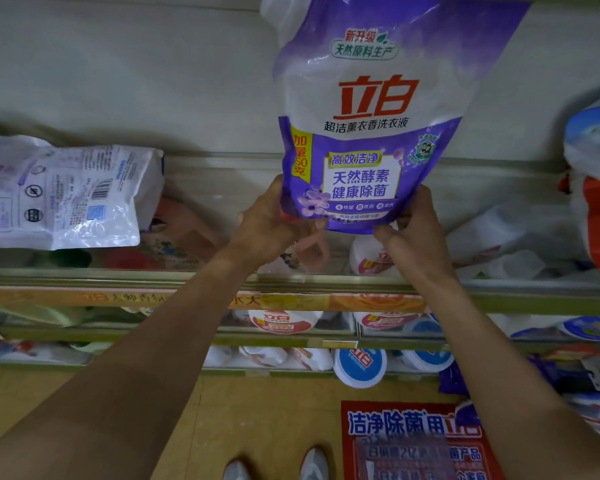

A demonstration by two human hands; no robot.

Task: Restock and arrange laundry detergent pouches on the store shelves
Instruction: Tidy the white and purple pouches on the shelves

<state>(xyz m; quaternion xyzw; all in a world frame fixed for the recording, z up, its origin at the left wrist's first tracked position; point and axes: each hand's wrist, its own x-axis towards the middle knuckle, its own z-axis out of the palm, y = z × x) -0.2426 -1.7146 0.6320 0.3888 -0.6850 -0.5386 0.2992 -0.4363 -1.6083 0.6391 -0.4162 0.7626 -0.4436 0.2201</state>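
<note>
The purple-and-white detergent pouch (364,133) stands upright in front of you, its long axis running nearly vertical and leaning a little to the right at the top, printed face toward you. You hold it by its bottom edge: your left hand (274,223) grips the lower left corner, and your right hand (416,223) pinches the lower right corner with the thumb in front. The whole pouch rises above both hands, so its weight sits over your grip rather than hanging from it. Its base is just above the top shelf (194,278), over an open stretch of it; whether it already touches the shelf board cannot be told.

To the left on the same shelf, a white pouch (66,195) lies flat with its back label up, well apart from yours. At the far right stand blue and orange pouches (596,168). Setting the base down squarely will likely call for both hands lowering evenly.
</note>
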